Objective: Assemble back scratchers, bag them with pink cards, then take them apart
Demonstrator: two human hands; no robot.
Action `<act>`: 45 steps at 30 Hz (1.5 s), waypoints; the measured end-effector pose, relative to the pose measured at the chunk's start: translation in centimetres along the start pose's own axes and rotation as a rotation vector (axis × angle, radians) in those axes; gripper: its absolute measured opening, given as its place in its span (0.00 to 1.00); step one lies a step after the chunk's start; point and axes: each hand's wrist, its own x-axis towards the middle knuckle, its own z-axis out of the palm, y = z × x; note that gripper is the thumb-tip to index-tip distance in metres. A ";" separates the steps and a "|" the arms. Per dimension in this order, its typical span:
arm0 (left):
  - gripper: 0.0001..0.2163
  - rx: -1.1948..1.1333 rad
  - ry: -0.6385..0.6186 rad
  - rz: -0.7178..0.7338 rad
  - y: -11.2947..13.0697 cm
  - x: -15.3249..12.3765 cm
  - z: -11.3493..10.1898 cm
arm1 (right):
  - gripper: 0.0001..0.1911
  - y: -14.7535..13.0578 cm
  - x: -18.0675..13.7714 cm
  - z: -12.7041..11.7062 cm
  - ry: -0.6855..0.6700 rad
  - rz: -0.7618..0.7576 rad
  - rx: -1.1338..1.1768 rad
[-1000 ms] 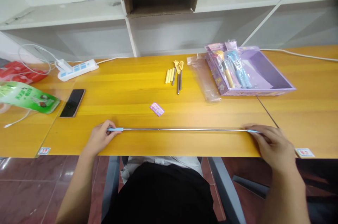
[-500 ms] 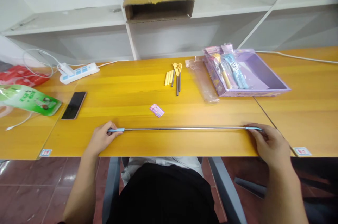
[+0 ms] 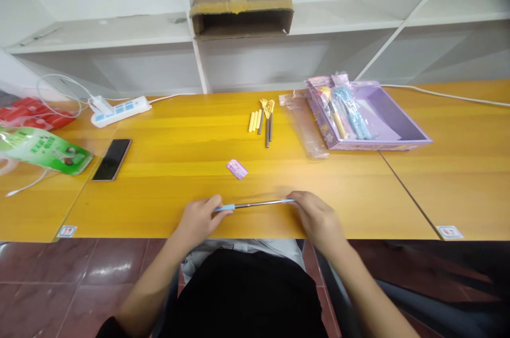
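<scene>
A thin telescopic metal rod (image 3: pixel 257 204) with blue ends lies across the front of the yellow table (image 3: pixel 191 152), now pushed short. My left hand (image 3: pixel 199 219) pinches its blue handle end. My right hand (image 3: pixel 316 217) grips the other blue tip, fingers closed round it. Both hands hover just above the table's front edge, close together. A small purple tag (image 3: pixel 237 169) lies just behind the rod.
Two yellow-headed rods and yellow sticks (image 3: pixel 263 115) lie mid-table. A purple box (image 3: pixel 402 131) with more packed rods and a clear wrapper (image 3: pixel 305 125) sit at right. Phone (image 3: pixel 112 159), power strip (image 3: pixel 120 110), green bag (image 3: pixel 43 149) at left. Cardboard box (image 3: pixel 241 8) on the shelf.
The rod was stretched wide across the table; both hands have come together toward the middle and the rod has collapsed to a short length.
</scene>
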 end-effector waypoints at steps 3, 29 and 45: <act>0.15 -0.012 -0.010 0.021 1.2 0.9 1.4 | 0.21 -3.0 0.2 3.5 -0.013 -0.041 0.002; 0.10 0.032 -0.109 -0.003 0.8 1.0 1.0 | 0.14 -3.6 2.5 2.7 -0.232 0.084 0.068; 0.12 -0.558 0.269 -0.238 -3.0 14.6 -1.3 | 0.26 11.1 17.8 -1.5 -0.169 0.692 -0.708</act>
